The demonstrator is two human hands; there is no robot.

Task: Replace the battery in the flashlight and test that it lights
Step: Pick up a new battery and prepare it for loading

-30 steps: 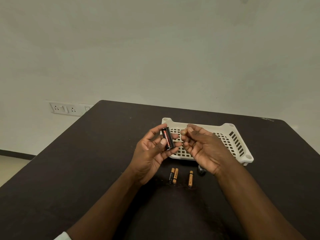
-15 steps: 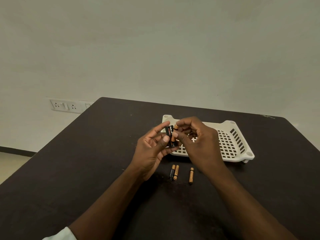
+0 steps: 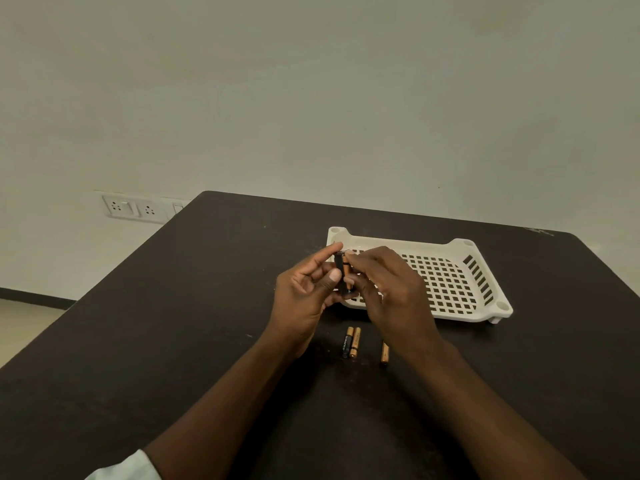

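My left hand (image 3: pixel 308 292) holds a small black battery holder (image 3: pixel 339 271) upright between thumb and fingers, above the dark table (image 3: pixel 173 323). My right hand (image 3: pixel 388 292) pinches a copper-topped battery (image 3: pixel 347 268) and presses it against the holder's side. Two batteries (image 3: pixel 350 342) lie side by side on the table below the hands. A third battery (image 3: pixel 384 352) lies just right of them, partly hidden by my right wrist. The flashlight body is not visible.
A white perforated plastic tray (image 3: pixel 450 282) sits behind the hands, at the table's right middle. A wall socket panel (image 3: pixel 133 208) is on the wall beyond the table's left edge. The table's far edge runs close behind the tray.
My right hand has moved left to meet my left hand and brought a battery against the black holder. A small dark part by the tray is now hidden behind my right wrist.
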